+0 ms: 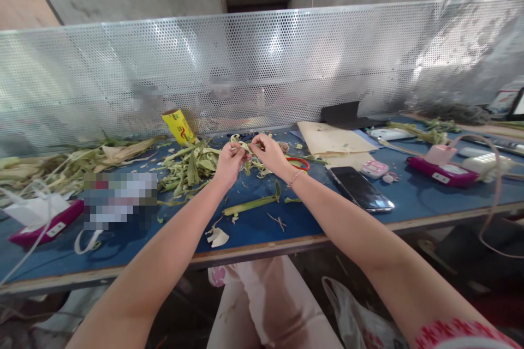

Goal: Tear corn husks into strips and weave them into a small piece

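Over the blue tabletop (295, 223), my left hand (230, 163) and my right hand (268, 154) meet with pinched fingers. Between them is a pale green strip of plant leaf (245, 147), apparently curled or knotted, and both hands grip it. My fingers hide part of the strip. Just left of my left hand lies a heap of twisted green leaf strips (191, 169). A cut green stalk (250, 205) rests on the table below my hands, with a pale leaf scrap (218, 237) nearer the edge. An orange-red loop (302, 162) shows behind my right wrist.
A yellow package (179, 126) leans by the perforated metal screen (266, 65). To the right are a phone (362, 190), a small pink case (374, 169), brown paper (331, 139) and a magenta power strip (442, 172). Another magenta strip (47, 223) and dried husks (118, 155) lie left.
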`<state>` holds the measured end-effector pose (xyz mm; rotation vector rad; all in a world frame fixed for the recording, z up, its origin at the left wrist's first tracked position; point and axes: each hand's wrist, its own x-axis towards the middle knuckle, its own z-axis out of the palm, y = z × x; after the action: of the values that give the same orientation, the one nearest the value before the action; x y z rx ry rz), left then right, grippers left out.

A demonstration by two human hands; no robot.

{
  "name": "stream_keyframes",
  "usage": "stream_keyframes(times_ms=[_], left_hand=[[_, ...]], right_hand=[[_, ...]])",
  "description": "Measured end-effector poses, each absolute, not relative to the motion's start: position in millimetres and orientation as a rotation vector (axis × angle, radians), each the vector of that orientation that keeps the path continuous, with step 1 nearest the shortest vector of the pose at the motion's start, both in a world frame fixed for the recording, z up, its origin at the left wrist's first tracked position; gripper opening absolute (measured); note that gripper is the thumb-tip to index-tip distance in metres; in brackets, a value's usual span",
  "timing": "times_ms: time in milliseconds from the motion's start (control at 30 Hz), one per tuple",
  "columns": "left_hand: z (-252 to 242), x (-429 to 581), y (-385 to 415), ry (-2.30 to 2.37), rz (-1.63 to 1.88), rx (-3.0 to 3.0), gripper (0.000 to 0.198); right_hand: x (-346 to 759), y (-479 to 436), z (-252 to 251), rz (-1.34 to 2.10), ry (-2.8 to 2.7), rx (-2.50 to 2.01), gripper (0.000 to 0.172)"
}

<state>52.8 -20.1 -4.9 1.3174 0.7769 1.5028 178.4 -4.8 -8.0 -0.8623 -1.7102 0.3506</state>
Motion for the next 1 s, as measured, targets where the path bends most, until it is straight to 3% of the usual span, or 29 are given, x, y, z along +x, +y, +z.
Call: stream_keyframes(times_ms=[200,367,1000], left_hand=[[-7.9,54.4,-18.9,0.675,1.528,1.242,0.021],[-8.8,53.9,-16.9,0.625,1.544,1.163,0.026],[-4.0,53.6,-17.0,0.593,1.537,1.042,0.009]], right_hand=[[179.7,-8.5,-7.0,0.196,-1.765,-0.776,0.003],[181.9,-6.7,-4.4,0.181,-1.824,-0.697,0.009],[186.3,-7.6,-3.6,0.049,-1.852,-0.653,0.019]])
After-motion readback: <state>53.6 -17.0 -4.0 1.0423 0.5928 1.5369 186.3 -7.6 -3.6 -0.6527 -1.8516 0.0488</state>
